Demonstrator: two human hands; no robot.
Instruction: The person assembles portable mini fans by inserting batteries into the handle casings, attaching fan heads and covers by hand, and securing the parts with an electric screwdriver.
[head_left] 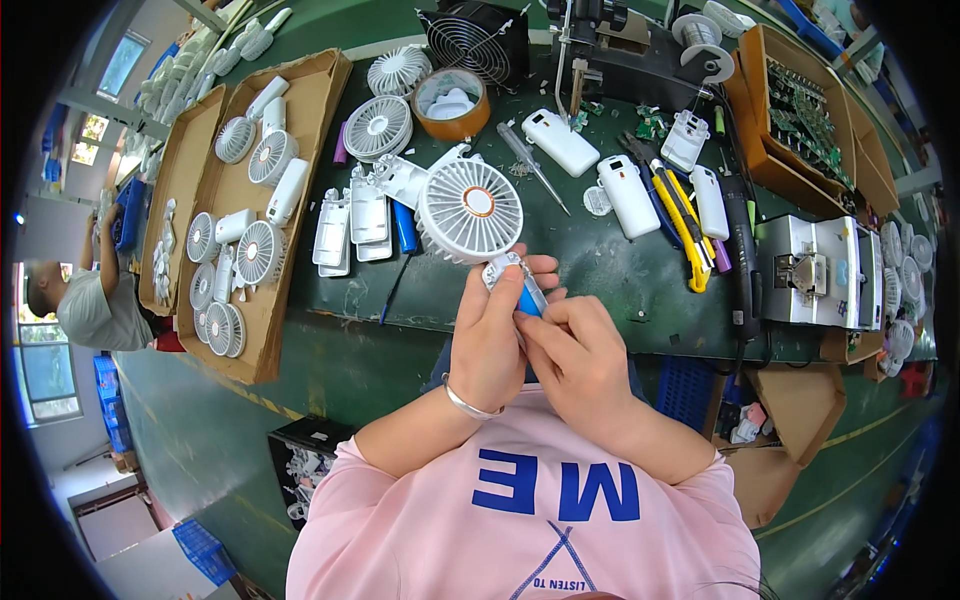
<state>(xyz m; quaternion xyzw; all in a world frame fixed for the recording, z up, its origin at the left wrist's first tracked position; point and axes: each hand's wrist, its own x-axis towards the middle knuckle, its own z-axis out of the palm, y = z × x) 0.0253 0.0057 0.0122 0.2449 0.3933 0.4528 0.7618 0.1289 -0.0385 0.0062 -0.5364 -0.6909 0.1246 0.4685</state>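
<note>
In the head view, the small white fan (470, 208) is held up at the near edge of the green work surface (450, 302), its round grille facing up and its handle toward the person. The left hand (488, 318) wraps the handle, thumb on one side and fingers behind; the right hand (580, 350) closes its thumb and forefinger at the lower end of the blue insert (529, 301) that shows in the open handle. Whether those fingertips pinch the insert, the rim or something finer, I cannot tell. The insert looks exposed, so a slackened left grip could let it slide out and drop past the edge; pushing it at an angle could jam it or strain any lead hidden beneath. The fan's head juts well beyond the left hand, so a hard press at the lower end might tip it and knock the grille against the white housing part (401, 181) just beside it. Small scraps (583, 118) lie farther back; one carried over on a finger could lodge in the handle. The yellow cutter (679, 222) and the screwdriver (533, 167) lie apart from both hands, so a nick seems likely only from a careless reach.
</note>
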